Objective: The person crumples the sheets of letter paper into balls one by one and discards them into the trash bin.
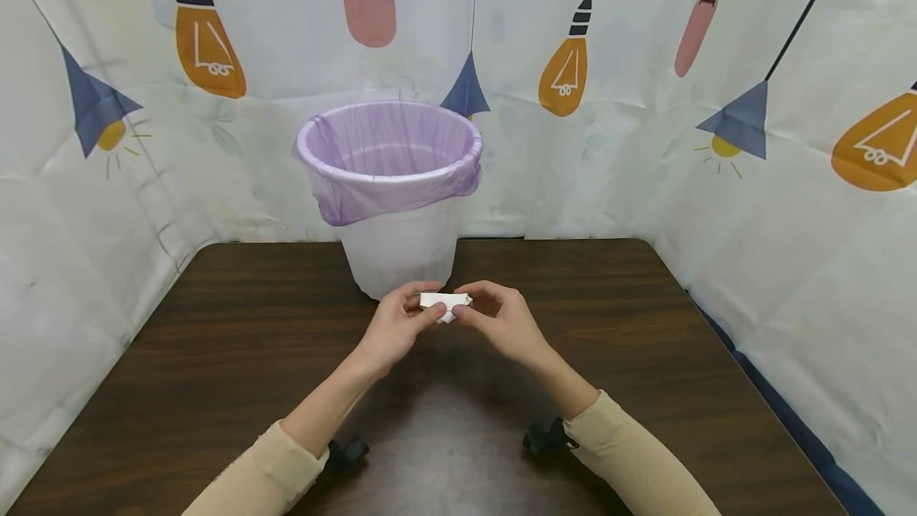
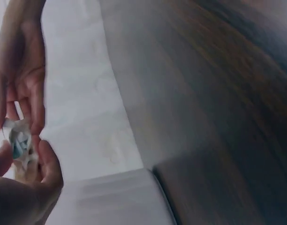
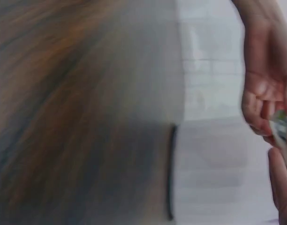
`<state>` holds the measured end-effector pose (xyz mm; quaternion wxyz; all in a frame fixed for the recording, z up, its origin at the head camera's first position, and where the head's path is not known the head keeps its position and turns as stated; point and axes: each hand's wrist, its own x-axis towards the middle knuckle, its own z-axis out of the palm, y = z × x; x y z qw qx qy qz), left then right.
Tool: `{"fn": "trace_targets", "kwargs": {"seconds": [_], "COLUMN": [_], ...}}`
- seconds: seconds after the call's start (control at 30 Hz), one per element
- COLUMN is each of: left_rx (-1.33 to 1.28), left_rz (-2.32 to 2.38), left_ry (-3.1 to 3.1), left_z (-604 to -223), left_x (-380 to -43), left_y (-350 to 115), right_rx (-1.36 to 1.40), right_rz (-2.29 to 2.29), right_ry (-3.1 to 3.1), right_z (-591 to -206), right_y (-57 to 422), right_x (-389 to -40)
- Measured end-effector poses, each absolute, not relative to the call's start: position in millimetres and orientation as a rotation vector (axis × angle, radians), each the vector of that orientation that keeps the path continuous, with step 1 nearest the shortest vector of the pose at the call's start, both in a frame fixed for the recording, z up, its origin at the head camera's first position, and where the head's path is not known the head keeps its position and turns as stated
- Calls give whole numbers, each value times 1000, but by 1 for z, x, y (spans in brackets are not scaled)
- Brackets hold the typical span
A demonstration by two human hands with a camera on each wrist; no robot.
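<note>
A small white folded piece of paper [image 1: 446, 301] is held up over the table by both hands, just in front of the bin. My left hand [image 1: 394, 329] pinches its left end, thumb in front and fingers behind. At the other end, my right hand [image 1: 505, 325] grips it the same way. Seen from the left wrist, the crumpled paper [image 2: 20, 143] shows teal and grey print on its underside. In the right wrist view only part of the paper [image 3: 282, 126] shows at the right edge, with a bit of green on it.
A white bin [image 1: 401, 249] lined with a purple bag [image 1: 408, 201] stands behind the hands on the dark wooden table [image 1: 251, 357]. White cloth printed with lamps [image 1: 616, 181] hangs around the back and sides. Black devices are strapped under both wrists.
</note>
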<state>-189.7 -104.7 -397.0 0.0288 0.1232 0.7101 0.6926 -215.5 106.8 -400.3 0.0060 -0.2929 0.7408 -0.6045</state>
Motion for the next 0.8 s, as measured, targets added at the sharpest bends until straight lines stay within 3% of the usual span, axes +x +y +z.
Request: {"fn": "trace_targets", "kwargs": {"seconds": [0.47,0.8], "left_rx": [385,476], "left_rz": [2146,2144], "left_ry": [2607,2548], "left_z": [-400,-394], "left_x": [-187,-190], "left_y": [-103,-100], "right_rx": [-835,-842], "right_rz": [-2131,-2256], "right_ry": [2284,2146], "right_z": [-404,-406], "right_y": [90,93], "right_x": [-208,-209]}}
